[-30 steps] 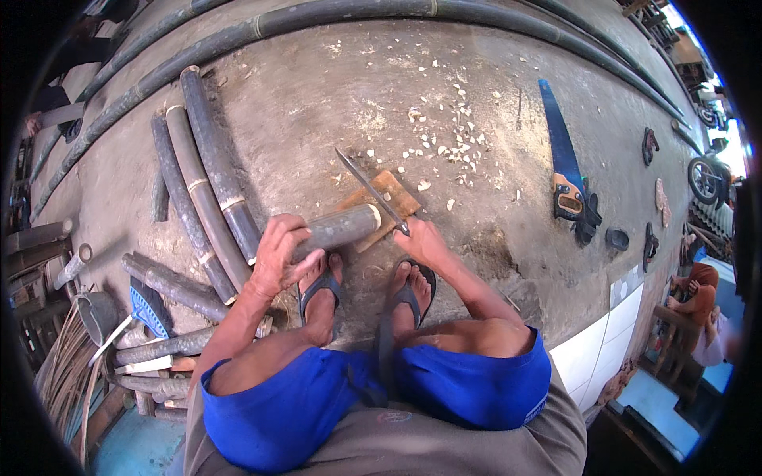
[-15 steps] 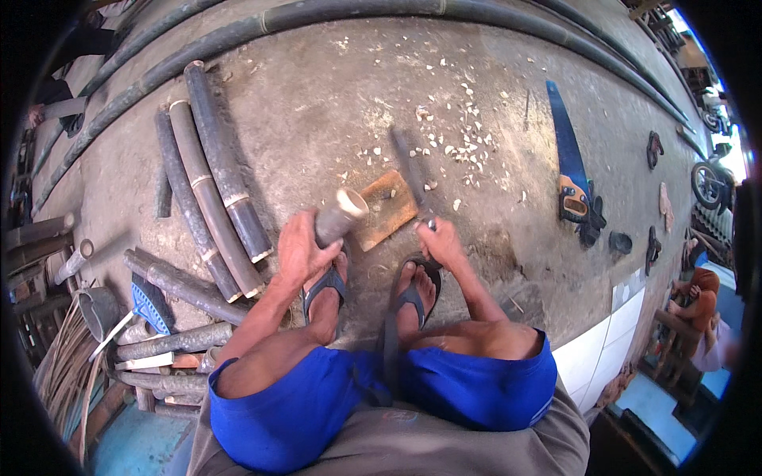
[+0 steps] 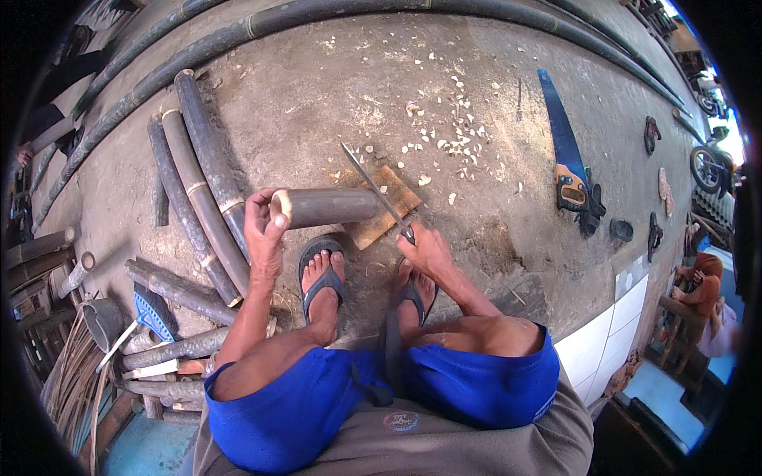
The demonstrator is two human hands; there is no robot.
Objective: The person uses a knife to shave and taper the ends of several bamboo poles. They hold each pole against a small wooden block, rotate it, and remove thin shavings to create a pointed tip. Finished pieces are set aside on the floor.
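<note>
A short bamboo piece (image 3: 329, 207) lies nearly level above the floor, its open end toward the left. My left hand (image 3: 265, 226) is closed round that open end. In my right hand (image 3: 429, 250) is the handle of a long machete (image 3: 367, 176), its blade slanting up and to the left. The blade crosses at the right end of the bamboo piece; whether they touch I cannot tell. Underneath both is a flat wooden block (image 3: 403, 193) on the floor, between and ahead of my sandalled feet.
Cut bamboo lengths (image 3: 208, 143) lie to the left, with a blue brush (image 3: 152, 311) near another pile. A handsaw (image 3: 562, 131) rests on the right. Pale chips (image 3: 456, 143) litter the floor ahead. Long bamboo poles (image 3: 341, 11) span the far side. Another person (image 3: 702, 285) sits at far right.
My left hand has moved left and swung the bamboo piece from tilted upward to nearly level. The machete has turned leftward, its blade now at the bamboo's right end.
</note>
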